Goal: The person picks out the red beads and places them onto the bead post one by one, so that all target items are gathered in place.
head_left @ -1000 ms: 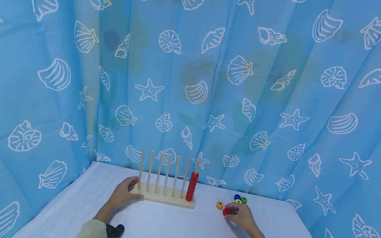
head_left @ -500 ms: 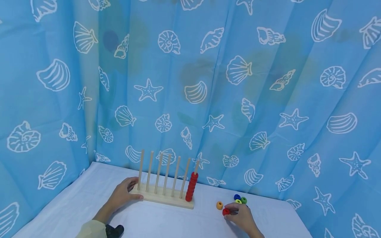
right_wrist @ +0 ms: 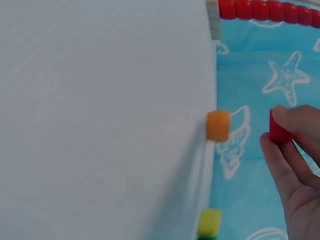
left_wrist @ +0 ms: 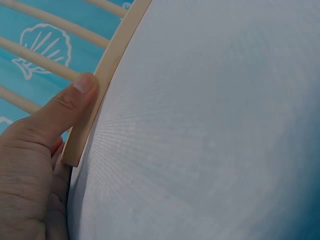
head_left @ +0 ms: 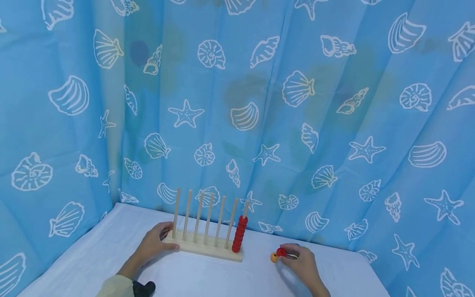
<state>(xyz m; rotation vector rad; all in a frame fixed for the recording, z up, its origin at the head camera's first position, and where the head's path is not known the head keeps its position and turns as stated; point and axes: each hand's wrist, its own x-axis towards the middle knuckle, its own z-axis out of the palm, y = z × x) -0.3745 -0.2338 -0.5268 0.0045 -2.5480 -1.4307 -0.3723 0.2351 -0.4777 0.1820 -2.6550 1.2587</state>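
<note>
My left hand (head_left: pixel 154 243) grips the left end of a wooden peg rack (head_left: pixel 202 246), thumb on the front of its base. Several upright pegs rise from the rack; the rightmost carries a stack of red beads (head_left: pixel 239 235), and the others are bare. Between thumb and fingers of my right hand (head_left: pixel 302 266) a red bead (right_wrist: pixel 280 126) is pinched, lifted off the table. Close by, an orange bead (head_left: pixel 273 258) sits on the cloth. In the right wrist view a yellow bead (right_wrist: pixel 210 223) shows at the bottom; the head view has my right hand mostly covering the beads behind it.
A white cloth (head_left: pixel 208 280) covers the table. Blue curtains (head_left: pixel 222 90) with white shell prints hang behind it and along the left side. A black object (head_left: pixel 144 288) is at my left wrist, by the sleeve.
My right hand has raised the red bead off the table, up and slightly away from me, and now covers most of the beads behind it. The left hand and rack stay put.
</note>
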